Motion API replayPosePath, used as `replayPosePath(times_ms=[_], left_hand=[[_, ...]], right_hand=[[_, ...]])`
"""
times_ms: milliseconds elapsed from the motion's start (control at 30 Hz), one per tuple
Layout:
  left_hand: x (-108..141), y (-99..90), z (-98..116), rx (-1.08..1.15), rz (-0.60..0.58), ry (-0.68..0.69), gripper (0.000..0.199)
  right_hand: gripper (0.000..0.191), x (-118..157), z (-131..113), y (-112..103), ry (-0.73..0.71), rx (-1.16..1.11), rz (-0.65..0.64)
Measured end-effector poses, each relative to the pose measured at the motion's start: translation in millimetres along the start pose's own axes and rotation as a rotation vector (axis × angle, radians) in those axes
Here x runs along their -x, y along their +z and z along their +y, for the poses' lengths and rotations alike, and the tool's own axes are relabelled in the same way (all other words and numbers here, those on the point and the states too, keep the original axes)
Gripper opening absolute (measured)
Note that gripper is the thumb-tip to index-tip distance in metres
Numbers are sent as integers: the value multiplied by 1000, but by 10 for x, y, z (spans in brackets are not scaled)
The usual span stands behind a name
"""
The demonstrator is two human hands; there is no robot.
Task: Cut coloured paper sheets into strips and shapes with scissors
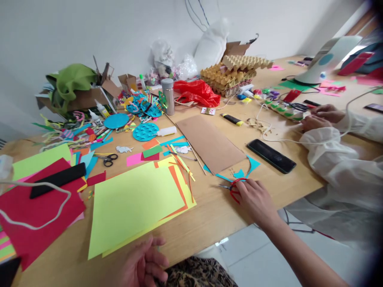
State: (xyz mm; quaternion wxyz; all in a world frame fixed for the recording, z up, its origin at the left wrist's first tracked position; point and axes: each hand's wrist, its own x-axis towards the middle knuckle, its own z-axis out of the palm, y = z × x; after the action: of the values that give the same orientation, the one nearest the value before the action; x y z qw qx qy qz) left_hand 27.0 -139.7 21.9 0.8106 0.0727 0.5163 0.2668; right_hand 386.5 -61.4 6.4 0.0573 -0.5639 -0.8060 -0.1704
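Observation:
My right hand (254, 197) has its fingers on the red handles of a pair of scissors (234, 189) near the table's front edge. The blades point left, just above the wood. Blue paper scraps (239, 174) lie right behind the scissors, by a brown cardboard sheet (211, 143). My left hand (146, 261) is at the bottom, palm turned up, with loosely bent fingers apart and nothing in them. Beyond it rests a stack of yellow-green paper sheets (137, 203), with orange paper showing at its right edge.
Black scissors (109, 160), a black phone (271, 155) and a box cutter (232, 119) lie about. A white cable (38, 227) crosses red paper (44, 215) at left. Egg trays (230, 75) stand behind. At right, a co-worker's hands (320, 117) handle a green-and-white piece.

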Motion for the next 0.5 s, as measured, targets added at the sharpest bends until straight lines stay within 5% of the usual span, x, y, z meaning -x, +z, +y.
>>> replayPosePath(times_ms=[300, 400, 500], left_hand=[[-22, 188, -41, -132, -109, 1, 42], [39, 332, 10, -201, -110, 23, 30], [69, 426, 65, -249, -146, 28, 21]], right_hand=[[11, 97, 302, -323, -28, -2, 206], [5, 85, 400, -512, 195, -61, 408], [12, -3, 381, -788, 541, -475, 578]])
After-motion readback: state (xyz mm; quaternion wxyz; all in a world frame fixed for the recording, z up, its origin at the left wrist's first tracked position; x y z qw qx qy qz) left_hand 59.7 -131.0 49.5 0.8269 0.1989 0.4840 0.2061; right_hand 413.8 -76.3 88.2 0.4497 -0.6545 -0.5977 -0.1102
